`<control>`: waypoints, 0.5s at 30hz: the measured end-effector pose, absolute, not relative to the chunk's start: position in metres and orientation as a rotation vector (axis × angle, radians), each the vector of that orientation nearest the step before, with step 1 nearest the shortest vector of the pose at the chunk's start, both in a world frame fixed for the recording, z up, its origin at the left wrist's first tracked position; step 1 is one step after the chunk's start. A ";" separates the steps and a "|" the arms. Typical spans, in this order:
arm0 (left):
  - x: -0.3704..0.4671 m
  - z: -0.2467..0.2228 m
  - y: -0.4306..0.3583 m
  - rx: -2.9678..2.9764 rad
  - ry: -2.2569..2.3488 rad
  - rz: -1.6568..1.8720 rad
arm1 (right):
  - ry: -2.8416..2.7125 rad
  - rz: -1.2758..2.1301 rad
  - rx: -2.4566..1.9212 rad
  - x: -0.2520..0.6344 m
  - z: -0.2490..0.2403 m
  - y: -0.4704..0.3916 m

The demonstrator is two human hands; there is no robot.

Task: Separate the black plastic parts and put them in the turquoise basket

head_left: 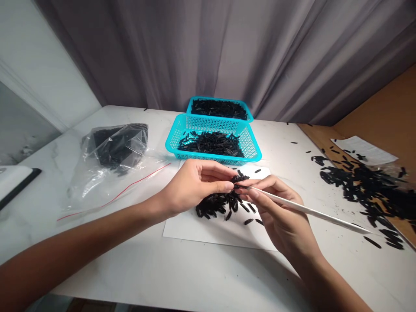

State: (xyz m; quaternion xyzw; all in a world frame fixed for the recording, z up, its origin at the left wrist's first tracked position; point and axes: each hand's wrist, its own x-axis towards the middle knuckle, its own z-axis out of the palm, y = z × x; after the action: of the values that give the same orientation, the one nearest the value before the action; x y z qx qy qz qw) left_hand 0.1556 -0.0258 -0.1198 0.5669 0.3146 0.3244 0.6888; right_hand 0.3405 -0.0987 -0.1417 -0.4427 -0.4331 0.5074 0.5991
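My left hand [198, 184] is closed, thumb and fingers pinching a small black piece [236, 187]. My right hand [282, 212] is closed around a long, slim white tool [302, 209], held slantwise with its dark narrow tip at the piece in my left fingers. Whether the tool is a knife or tweezers I cannot tell. Below both hands, a heap of thin black flakes [211, 206] lies on a white sheet of paper [201, 232]. A few loose flakes rest to its right.
Behind my hands stands a turquoise basket [170, 145] of black flakes, with another turquoise basket [249, 116] behind it. At left lies a clear zip bag [115, 145] of black material. Many flakes [357, 186] are scattered at right, near a paper slip [367, 149].
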 end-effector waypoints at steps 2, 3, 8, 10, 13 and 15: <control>0.156 -0.120 -0.026 1.246 0.703 0.734 | -0.979 1.188 -1.024 0.341 -0.142 -0.098; 0.156 -0.121 -0.027 1.227 0.704 0.737 | -0.965 1.195 -1.018 0.341 -0.142 -0.098; 0.156 -0.122 -0.028 1.097 0.708 0.741 | -0.941 1.185 -1.027 0.342 -0.143 -0.097; 0.156 -0.122 -0.028 1.100 0.707 0.750 | -0.948 1.159 -1.036 0.342 -0.142 -0.097; 0.155 -0.123 -0.025 1.151 0.694 0.761 | -0.952 1.144 -1.027 0.343 -0.140 -0.098; 0.155 -0.124 -0.025 1.176 0.686 0.758 | -0.954 1.142 -1.017 0.343 -0.140 -0.098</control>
State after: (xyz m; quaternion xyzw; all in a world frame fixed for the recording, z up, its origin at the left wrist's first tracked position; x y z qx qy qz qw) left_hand 0.1552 -0.0245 -0.1238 0.5302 0.3094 0.3418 0.7116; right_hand 0.3430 -0.0985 -0.1402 -0.4423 -0.4150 0.4967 0.6208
